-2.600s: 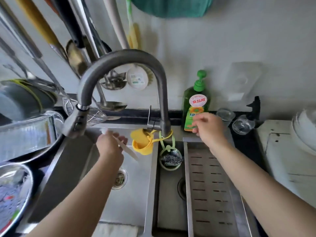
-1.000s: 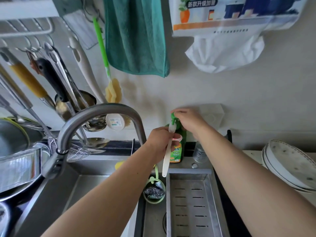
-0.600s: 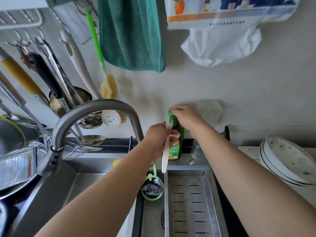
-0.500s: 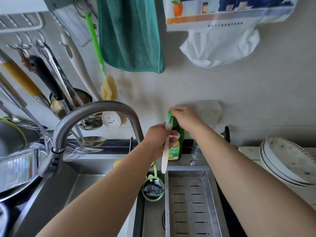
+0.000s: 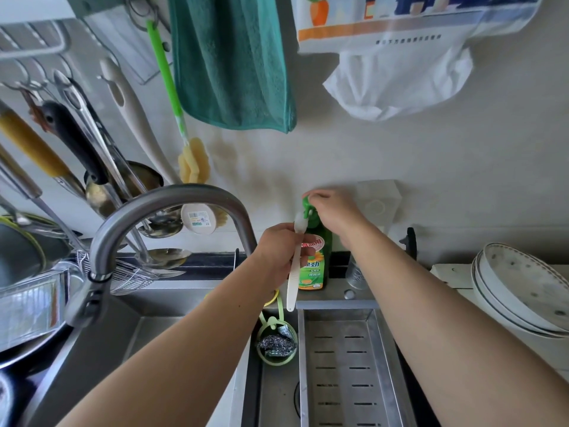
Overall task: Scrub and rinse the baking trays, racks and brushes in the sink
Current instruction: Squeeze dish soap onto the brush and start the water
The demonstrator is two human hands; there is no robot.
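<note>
My left hand (image 5: 278,252) grips a white brush (image 5: 294,274) upright, with its head up under the green pump nozzle and its handle hanging down. Behind it on the sink ledge stands the green dish soap bottle (image 5: 315,263). My right hand (image 5: 334,211) rests on top of the bottle's pump, fingers curled over the pump head. The steel sink (image 5: 147,340) lies below, with a slotted steel drain tray (image 5: 345,371) sitting in its right basin.
A grey curved faucet (image 5: 166,204) arches over the left basin. A steel scourer sits in a green holder (image 5: 277,345) between the basins. Ladles and utensils hang at the left, a teal towel (image 5: 231,60) above. White plates (image 5: 523,291) lean at the right. Steel bowls (image 5: 27,303) are stacked far left.
Since 2.6 s ago my left hand has lifted the brush from the left basin up to the soap nozzle, and my right hand has risen from the bottle's body to its pump.
</note>
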